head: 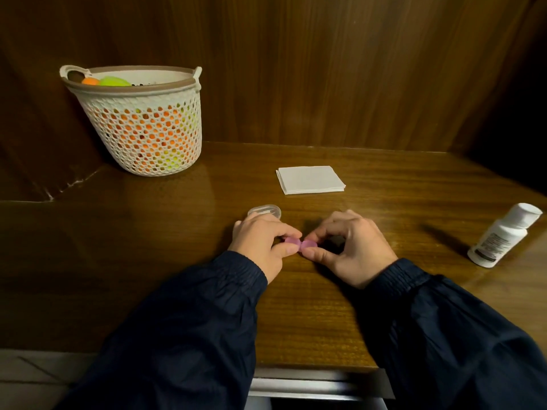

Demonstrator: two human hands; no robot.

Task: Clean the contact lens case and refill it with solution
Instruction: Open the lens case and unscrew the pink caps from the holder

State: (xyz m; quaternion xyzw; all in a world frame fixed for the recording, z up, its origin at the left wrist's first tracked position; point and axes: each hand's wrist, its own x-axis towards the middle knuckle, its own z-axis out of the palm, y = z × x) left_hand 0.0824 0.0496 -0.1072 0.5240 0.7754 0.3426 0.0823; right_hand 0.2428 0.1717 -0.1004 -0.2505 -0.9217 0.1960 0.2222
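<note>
The pink contact lens case [300, 245] sits low over the wooden worktop [384, 291], near its front edge, held between both hands. The left hand [262, 247] has its fingers [288, 232] curled over the left cap, thumb pinching from the near side. The right hand [352, 247] grips the right cap the same way, thumb and forefinger closed round it. Both dark sleeves [207, 335] lie across the worktop's front edge.

Bare wood lies open to the left of the hands and in the strip toward the right. Just behind the left hand lies a small clear plastic lid or container [264, 210], almost touching the knuckles. Farther back, a folded white tissue stack [310, 179] lies flat. A white solution bottle [503, 235], cap on, stands well apart at the right edge. A white mesh basket [142, 122] holding orange and yellow-green items stands at the back left, against the wooden wall panel [325, 69] that closes the rear and sides.
</note>
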